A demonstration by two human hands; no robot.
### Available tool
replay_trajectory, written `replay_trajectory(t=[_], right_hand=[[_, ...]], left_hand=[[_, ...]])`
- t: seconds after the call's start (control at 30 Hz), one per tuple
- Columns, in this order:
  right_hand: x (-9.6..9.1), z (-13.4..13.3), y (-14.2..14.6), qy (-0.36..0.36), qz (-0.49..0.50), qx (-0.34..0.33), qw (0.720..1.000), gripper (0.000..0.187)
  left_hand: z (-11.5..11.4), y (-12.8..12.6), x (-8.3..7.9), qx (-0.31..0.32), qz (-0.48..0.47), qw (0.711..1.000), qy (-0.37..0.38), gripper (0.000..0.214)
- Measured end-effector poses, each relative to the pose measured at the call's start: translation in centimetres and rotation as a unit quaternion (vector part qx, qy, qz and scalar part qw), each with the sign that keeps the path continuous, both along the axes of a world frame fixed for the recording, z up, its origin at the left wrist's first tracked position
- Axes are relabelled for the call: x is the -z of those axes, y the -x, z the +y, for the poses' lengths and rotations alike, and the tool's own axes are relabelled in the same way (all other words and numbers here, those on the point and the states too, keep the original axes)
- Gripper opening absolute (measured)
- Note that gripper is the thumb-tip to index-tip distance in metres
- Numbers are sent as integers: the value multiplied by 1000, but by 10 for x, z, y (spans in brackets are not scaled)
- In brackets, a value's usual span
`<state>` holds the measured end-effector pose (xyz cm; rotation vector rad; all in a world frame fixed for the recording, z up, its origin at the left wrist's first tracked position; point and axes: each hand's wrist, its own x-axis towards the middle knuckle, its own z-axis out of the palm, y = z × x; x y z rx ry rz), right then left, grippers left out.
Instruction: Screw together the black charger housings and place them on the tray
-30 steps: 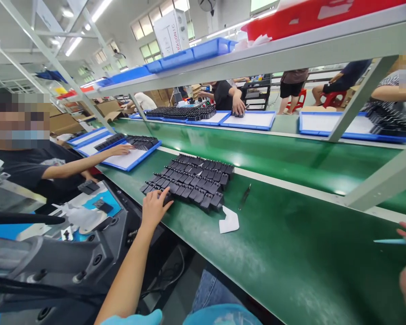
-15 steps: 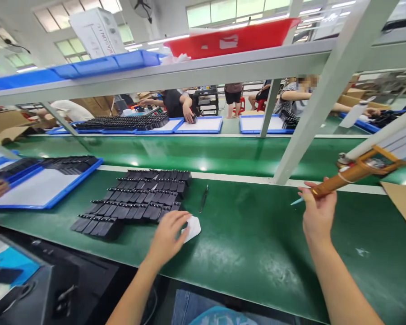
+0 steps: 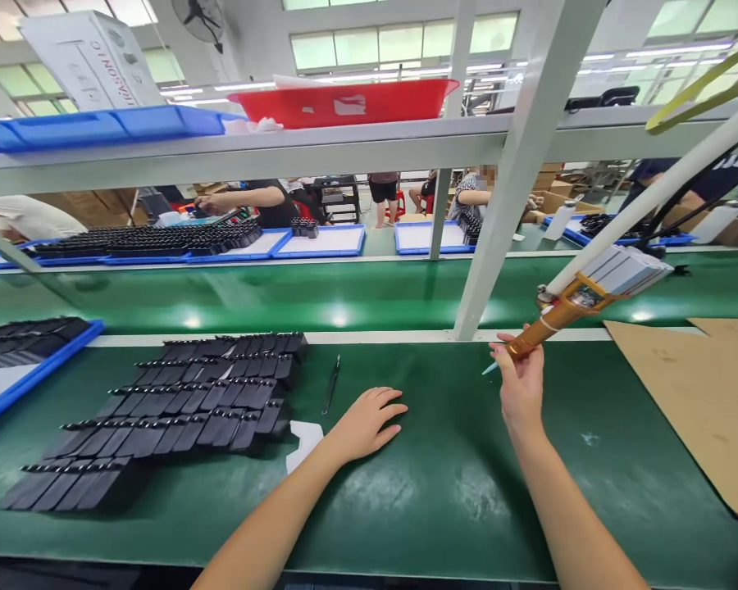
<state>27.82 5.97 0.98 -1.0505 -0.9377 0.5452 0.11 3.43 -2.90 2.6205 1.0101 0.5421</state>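
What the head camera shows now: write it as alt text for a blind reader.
A person's right hand holds an amber, blue-tipped dispenser above a green workbench. The left hand, fingers spread, is near black tweezers; rows of black adapter-like units sit farther left.

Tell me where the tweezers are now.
In the head view, the tweezers lie on the green bench left of centre, between the rows of black parts and the left hand, just beyond the white piece.
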Motion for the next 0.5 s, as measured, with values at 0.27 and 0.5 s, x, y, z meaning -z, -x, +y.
replay_trajectory(t=[0.27,0.5], right_hand=[[3,-2,1,-5,-4,-4,1000,58],[3,-3,3,3,-6,-4,1000,59]], left_hand=[[-1,0,1,-7,19,1000,-7,33],[-4,-2,2,-10,49,999,-18,32]])
